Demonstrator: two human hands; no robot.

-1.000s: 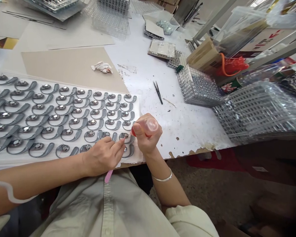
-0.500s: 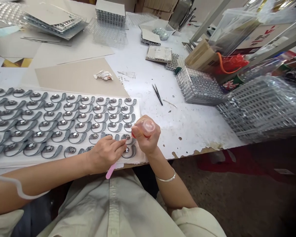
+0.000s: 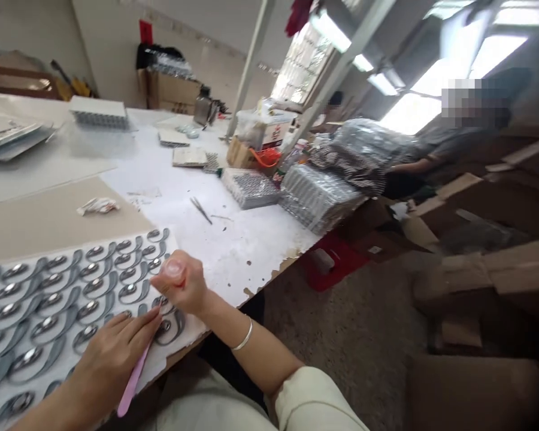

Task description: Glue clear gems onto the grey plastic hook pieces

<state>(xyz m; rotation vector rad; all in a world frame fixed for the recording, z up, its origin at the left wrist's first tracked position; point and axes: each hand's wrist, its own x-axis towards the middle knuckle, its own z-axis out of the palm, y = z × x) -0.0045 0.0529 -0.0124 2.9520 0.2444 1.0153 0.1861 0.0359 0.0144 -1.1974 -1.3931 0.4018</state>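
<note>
My left hand point(image 3: 110, 353) pinches a thin pink stick point(image 3: 132, 380) and rests on a white sheet point(image 3: 173, 344) covered with rows of grey curved pieces with shiny stones point(image 3: 49, 299). The stick's tip meets a piece near the sheet's right corner. Just right of it, my right hand point(image 3: 186, 290) is closed round a small clear bottle with a red part point(image 3: 174, 272), held upright above that corner. A silver bracelet point(image 3: 243, 336) circles the right wrist.
Black tweezers point(image 3: 201, 211), a crumpled tissue point(image 3: 97, 206) and brown card point(image 3: 49, 218) lie on the white table point(image 3: 251, 245). Clear trays point(image 3: 317, 197) are stacked at the far right edge. A red crate point(image 3: 330, 263) and cardboard boxes point(image 3: 489, 281) sit on the floor. A person point(image 3: 449, 146) sits beyond.
The view swung up and to the right, showing the room and floor. Both hands stay at the sheet's corner, the left one now lying flatter with the stick.
</note>
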